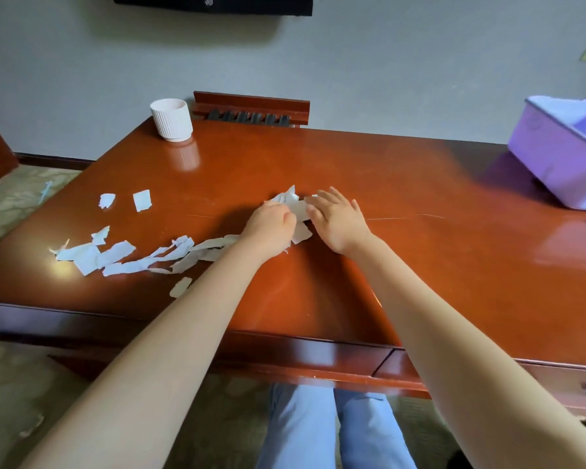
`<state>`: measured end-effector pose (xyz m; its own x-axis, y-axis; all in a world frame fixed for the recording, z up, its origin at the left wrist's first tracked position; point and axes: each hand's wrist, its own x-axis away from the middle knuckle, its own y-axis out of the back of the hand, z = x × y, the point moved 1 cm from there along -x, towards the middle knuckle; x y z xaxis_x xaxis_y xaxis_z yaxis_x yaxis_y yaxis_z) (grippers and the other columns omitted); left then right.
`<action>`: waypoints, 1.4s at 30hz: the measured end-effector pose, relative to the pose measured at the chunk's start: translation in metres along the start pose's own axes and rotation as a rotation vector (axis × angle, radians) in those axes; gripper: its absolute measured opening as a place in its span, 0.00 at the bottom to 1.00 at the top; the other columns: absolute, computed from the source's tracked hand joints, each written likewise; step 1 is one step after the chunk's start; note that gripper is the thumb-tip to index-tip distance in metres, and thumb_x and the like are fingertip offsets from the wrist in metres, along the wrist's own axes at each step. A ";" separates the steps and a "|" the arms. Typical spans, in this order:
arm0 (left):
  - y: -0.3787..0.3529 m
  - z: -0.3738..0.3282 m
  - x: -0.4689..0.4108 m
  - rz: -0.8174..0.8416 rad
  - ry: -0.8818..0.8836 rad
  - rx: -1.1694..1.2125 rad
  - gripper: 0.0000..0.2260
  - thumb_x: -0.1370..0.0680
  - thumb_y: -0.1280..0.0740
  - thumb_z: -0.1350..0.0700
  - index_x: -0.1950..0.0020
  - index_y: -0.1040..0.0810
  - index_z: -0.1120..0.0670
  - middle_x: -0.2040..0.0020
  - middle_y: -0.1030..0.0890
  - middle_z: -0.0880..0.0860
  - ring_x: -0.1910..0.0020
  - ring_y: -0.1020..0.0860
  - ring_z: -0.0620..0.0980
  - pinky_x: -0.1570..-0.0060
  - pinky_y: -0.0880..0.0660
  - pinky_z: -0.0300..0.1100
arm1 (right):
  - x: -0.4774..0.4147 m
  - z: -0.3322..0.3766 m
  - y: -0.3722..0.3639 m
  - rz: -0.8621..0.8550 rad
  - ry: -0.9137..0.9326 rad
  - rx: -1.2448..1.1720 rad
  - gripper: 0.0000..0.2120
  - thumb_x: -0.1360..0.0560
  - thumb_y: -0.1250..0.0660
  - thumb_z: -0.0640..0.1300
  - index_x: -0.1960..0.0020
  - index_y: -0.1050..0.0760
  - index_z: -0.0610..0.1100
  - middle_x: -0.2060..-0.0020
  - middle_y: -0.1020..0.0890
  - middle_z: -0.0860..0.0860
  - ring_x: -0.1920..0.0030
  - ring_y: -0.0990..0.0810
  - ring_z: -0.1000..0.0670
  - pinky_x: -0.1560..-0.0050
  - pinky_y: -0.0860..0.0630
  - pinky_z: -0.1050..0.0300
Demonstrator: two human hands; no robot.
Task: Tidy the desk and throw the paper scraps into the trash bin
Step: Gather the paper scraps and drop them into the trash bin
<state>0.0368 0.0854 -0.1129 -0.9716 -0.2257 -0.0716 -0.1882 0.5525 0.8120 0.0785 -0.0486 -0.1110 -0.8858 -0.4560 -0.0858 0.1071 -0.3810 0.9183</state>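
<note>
White paper scraps lie on a glossy red-brown desk point(403, 184). At the desk's middle a small bunch of scraps point(293, 206) sits between my two hands. My left hand point(271, 225) has its fingers curled round one side of that bunch. My right hand point(339, 218) lies flat with straight fingers against the other side. A long trail of torn scraps point(126, 255) runs leftwards from my left wrist. Two separate scraps point(142, 199) lie farther back on the left, and one small scrap point(180, 286) sits near the front edge. No trash bin is plainly in view.
A white ribbed cup point(172, 119) stands at the back left of the desk. A lilac plastic box point(562, 154) sits tilted at the right edge. A wooden rack with dark slots point(251, 108) lines the back edge. More scraps point(44, 191) lie on the carpet at left.
</note>
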 end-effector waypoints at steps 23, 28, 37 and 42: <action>0.109 0.178 0.093 -0.101 0.497 -0.397 0.33 0.22 0.56 0.36 0.23 0.46 0.56 0.22 0.51 0.58 0.23 0.55 0.56 0.26 0.55 0.58 | 0.046 0.149 -0.068 0.207 0.391 0.068 0.35 0.27 0.39 0.67 0.24 0.44 0.57 0.22 0.49 0.49 0.22 0.57 0.48 0.28 0.62 0.33; 0.092 0.153 0.075 -0.044 0.377 -0.415 0.29 0.20 0.56 0.40 0.24 0.42 0.54 0.22 0.48 0.56 0.23 0.52 0.54 0.26 0.55 0.56 | 0.027 0.145 -0.071 0.122 0.287 0.149 0.29 0.24 0.44 0.65 0.26 0.40 0.56 0.23 0.46 0.47 0.22 0.54 0.47 0.29 0.62 0.32; 0.041 0.078 0.037 0.061 0.069 -0.281 0.22 0.17 0.55 0.50 0.24 0.41 0.54 0.22 0.47 0.54 0.23 0.51 0.52 0.25 0.55 0.50 | 0.003 0.076 -0.042 0.001 0.092 0.240 0.19 0.19 0.49 0.53 0.30 0.31 0.54 0.24 0.43 0.47 0.22 0.54 0.47 0.29 0.60 0.32; 0.029 0.058 0.026 -0.012 -0.006 -0.043 0.19 0.17 0.52 0.53 0.32 0.29 0.54 0.24 0.41 0.51 0.25 0.44 0.52 0.25 0.47 0.51 | 0.001 0.057 -0.027 -0.060 0.052 0.035 0.17 0.18 0.46 0.50 0.33 0.27 0.53 0.24 0.42 0.47 0.22 0.52 0.48 0.28 0.59 0.34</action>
<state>-0.0022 0.1419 -0.1250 -0.9701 -0.2272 -0.0854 -0.1941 0.5149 0.8350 0.0491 0.0073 -0.1138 -0.8654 -0.4749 -0.1599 0.0382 -0.3806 0.9239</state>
